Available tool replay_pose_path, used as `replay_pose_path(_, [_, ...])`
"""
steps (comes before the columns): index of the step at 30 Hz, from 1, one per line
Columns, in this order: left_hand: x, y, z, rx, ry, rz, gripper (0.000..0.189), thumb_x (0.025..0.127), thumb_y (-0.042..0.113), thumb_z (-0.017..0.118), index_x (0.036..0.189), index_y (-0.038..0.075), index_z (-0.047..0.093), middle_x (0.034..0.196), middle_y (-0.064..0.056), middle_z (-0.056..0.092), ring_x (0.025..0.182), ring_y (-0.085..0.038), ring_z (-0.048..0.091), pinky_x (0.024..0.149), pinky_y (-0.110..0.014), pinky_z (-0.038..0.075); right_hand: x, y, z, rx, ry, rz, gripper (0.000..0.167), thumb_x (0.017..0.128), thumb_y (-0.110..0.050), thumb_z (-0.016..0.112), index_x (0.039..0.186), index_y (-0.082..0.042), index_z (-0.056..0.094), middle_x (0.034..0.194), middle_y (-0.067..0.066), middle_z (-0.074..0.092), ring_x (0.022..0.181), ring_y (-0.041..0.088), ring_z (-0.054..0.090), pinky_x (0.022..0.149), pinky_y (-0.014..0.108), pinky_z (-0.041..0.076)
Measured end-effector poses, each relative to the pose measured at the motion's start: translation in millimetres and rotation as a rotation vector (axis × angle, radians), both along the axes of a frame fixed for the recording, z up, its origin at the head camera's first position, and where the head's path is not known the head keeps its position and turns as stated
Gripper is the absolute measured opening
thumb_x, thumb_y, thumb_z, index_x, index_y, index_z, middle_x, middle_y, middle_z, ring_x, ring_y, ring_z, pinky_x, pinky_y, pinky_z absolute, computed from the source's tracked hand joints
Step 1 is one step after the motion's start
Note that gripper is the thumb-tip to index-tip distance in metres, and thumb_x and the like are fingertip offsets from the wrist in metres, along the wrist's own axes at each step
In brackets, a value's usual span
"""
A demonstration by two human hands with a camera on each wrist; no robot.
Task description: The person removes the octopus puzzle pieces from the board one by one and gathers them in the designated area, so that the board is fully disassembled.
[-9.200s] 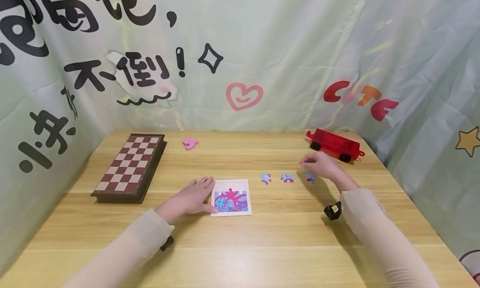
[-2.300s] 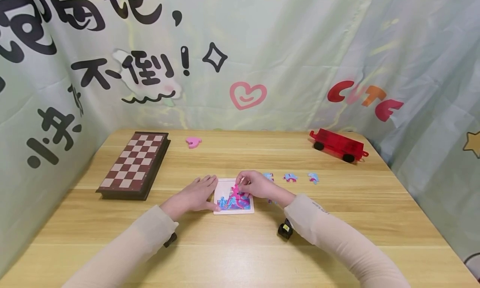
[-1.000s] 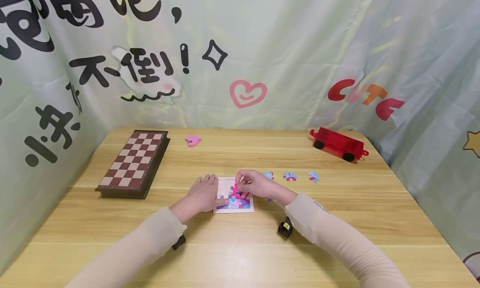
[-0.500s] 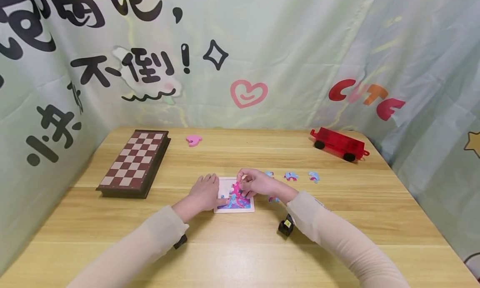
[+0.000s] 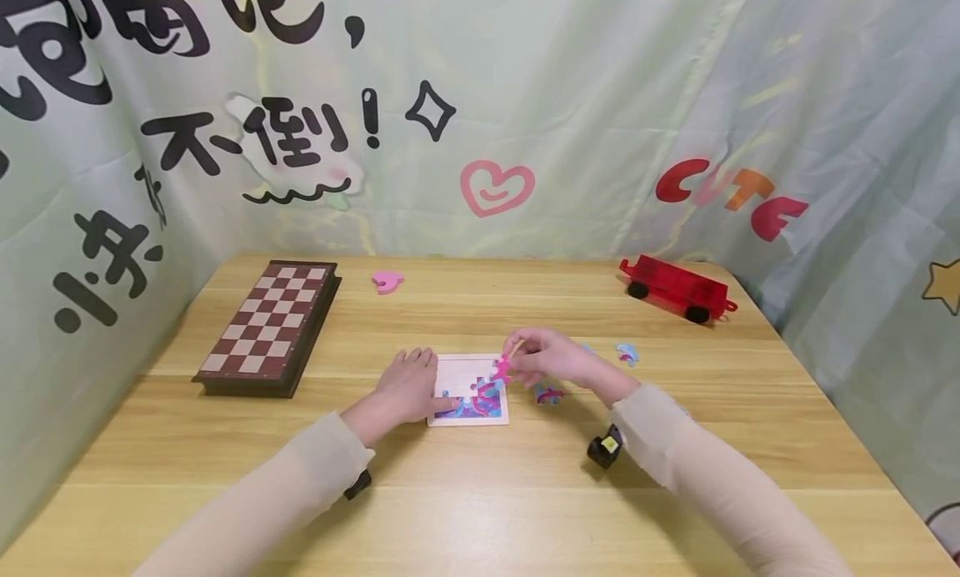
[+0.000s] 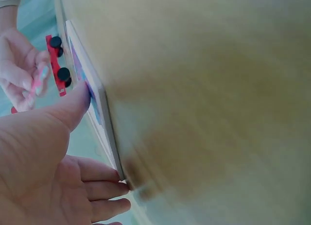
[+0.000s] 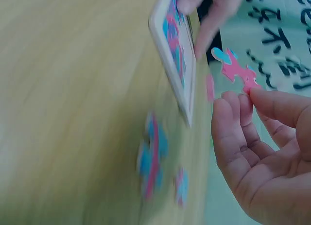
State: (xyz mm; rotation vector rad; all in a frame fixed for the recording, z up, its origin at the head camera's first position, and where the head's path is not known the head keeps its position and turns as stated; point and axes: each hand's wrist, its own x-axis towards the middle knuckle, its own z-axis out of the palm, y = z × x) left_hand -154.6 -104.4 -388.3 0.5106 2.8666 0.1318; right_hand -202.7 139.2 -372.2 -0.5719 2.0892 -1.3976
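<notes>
My left hand (image 5: 411, 389) lies at the left side of a white-framed jigsaw tray (image 5: 506, 412), its fingers straight along the edge. The left thumb (image 6: 75, 106) presses on the blue, pink and purple puzzle pieces (image 5: 487, 405) in the tray's lower part; the upper left part shows bare white. With thumb and fingertips my right hand (image 5: 551, 356) pinches a pink puzzle piece (image 7: 235, 69) with pale blue tabs. That piece is raised over the tray's right edge. A loose blue-and-pink puzzle piece (image 5: 549, 394) lies right of the tray, below the right hand.
Farther right lies another puzzle piece (image 5: 627, 353); one more is mostly hidden behind the right hand. A folded chessboard box (image 5: 262, 331) stands at left, a pink heart-like piece (image 5: 387, 282) at the back, and a red toy wagon (image 5: 678, 289) at back right.
My right hand has lifted the pink puzzle piece out of the tray and moved right with it. Earlier, the loose piece beside the tray came there. My left thumb has moved further onto the puzzle.
</notes>
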Motion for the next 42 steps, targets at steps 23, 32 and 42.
replay_pose_path(23, [-1.1, -11.0, -6.7, 0.027, 0.001, -0.042, 0.086, 0.085, 0.055, 0.055, 0.137, -0.011, 0.032, 0.143, -0.024, 0.029, 0.133, -0.036, 0.024, 0.108, -0.048, 0.017, 5.3, 108, -10.4, 0.271, 0.031, -0.131, 0.012, 0.090, -0.001, 0.054, 0.099, 0.004, 0.060, 0.071, 0.007, 0.055, 0.064, 0.017, 0.052, 0.057, 0.032, 0.051])
replay_pose_path(32, [-1.1, -12.7, -4.5, 0.068, -0.029, -0.066, 0.088, 0.084, 0.053, 0.057, 0.138, -0.010, 0.030, 0.145, -0.024, 0.026, 0.134, -0.036, 0.021, 0.108, -0.047, 0.016, 6.8, 109, -7.9, 0.303, 0.068, -0.120, 0.012, 0.090, 0.000, 0.053, 0.099, 0.005, 0.059, 0.069, 0.007, 0.054, 0.061, 0.017, 0.051, 0.055, 0.032, 0.050])
replay_pose_path(42, [-1.7, -11.4, -7.5, 0.063, -0.033, -0.063, 0.089, 0.084, 0.055, 0.057, 0.139, -0.009, 0.028, 0.146, -0.023, 0.025, 0.134, -0.034, 0.020, 0.108, -0.046, 0.016, 5.0, 103, -0.4, 0.316, 0.151, -0.126, 0.012, 0.090, -0.003, 0.055, 0.098, 0.005, 0.059, 0.075, 0.011, 0.057, 0.056, 0.019, 0.049, 0.050, 0.029, 0.045])
